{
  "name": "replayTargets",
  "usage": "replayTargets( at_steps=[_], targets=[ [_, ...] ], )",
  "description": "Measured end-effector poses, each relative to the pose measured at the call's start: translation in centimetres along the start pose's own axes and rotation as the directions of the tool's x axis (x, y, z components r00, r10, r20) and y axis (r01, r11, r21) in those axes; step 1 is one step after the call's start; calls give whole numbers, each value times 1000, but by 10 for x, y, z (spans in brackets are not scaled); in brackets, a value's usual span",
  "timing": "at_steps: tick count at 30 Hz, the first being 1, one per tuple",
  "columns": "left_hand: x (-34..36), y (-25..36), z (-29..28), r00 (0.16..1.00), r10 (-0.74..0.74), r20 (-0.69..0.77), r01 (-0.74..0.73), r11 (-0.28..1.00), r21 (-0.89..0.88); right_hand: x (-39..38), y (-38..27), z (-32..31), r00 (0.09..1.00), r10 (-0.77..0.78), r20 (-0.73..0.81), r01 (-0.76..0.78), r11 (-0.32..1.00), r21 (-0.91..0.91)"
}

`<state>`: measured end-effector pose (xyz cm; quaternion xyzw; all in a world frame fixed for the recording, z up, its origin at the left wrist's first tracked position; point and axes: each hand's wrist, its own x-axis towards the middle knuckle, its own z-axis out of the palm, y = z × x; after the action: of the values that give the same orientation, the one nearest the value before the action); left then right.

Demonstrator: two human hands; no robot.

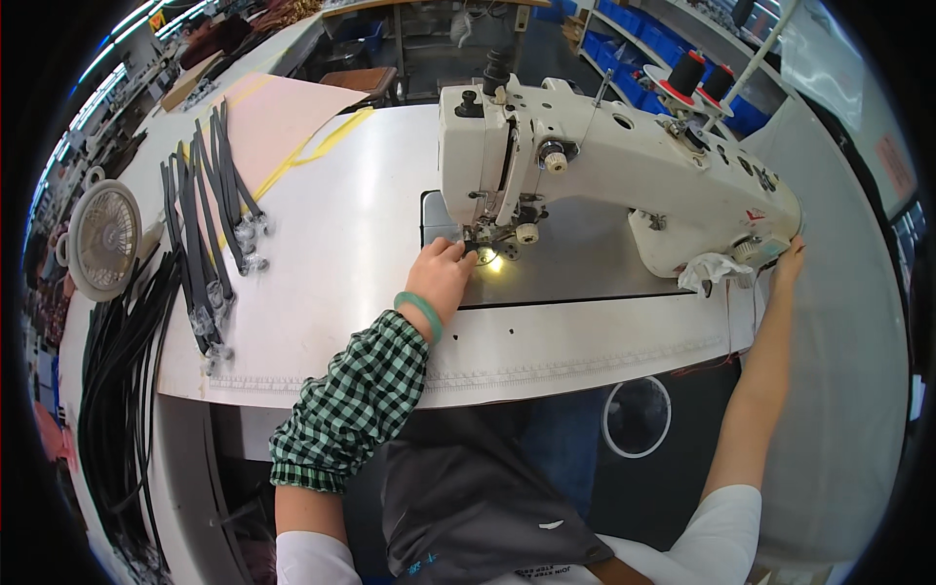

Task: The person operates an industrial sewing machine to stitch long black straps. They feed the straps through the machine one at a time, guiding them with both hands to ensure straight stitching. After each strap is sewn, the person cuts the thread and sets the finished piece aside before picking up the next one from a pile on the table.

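Observation:
A white industrial sewing machine (604, 146) stands on the table in front of me. My left hand (441, 273), with a green bangle at the wrist, is at its presser foot (478, 237). The fingers are closed beside the lit needle area; a dark bit shows at their tips, too small to name. My right arm reaches out to the machine's far right end. There my right hand (792, 261) is curled round the edge of the handwheel (801, 232), which is mostly hidden from this side.
Grey straps (200, 210) with clear-wrapped ends lie at the left. Long black strips (127, 361) hang over the table's left edge, below a small round fan (103, 240). A white cloth (717, 270) is tucked at the machine's base. Black thread cones (686, 73) stand behind.

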<state>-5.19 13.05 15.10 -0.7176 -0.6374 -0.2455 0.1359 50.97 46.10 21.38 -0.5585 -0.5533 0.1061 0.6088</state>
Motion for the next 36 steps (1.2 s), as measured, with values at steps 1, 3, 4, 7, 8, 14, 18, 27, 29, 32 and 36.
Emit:
replayTargets(
  at_steps=[1,3,4,7,8,14,18,27,29,32,36],
  targets=[
    [0,1,0,1000,-6,12,6,1000,0,-8,1,5,999,33,-15,-32,997,68],
    [-3,-1,-2,999,-25,40,24,1000,18,-26,-13,20,993,117,23,-119,985,123],
    [-3,-3,-4,999,-22,23,22,999,34,-28,-27,22,984,164,69,-170,980,102],
    [-4,0,-3,1000,-6,10,5,999,44,-20,-58,9,991,120,59,-118,992,-36],
    [-2,1,-5,999,-11,30,10,999,54,-16,-66,7,996,75,41,-71,993,-92],
    [-1,1,-5,999,-22,45,21,1000,22,13,-85,6,993,-23,117,77,870,-486],
    [-6,-6,-1,1000,-22,21,21,999,43,3,-72,14,962,213,172,-138,920,-366],
    [0,2,-7,996,-21,85,13,996,93,0,-32,4,999,2,47,7,979,-203],
    [-1,0,-5,999,5,53,-9,997,79,7,-46,1,996,-8,92,36,948,-315],
    [-6,-8,-8,995,20,98,-29,995,94,-8,-65,16,964,227,137,-183,944,-274],
    [0,-7,-2,996,60,69,-62,997,40,-15,-28,2,985,143,98,-145,989,4]
  ],
)
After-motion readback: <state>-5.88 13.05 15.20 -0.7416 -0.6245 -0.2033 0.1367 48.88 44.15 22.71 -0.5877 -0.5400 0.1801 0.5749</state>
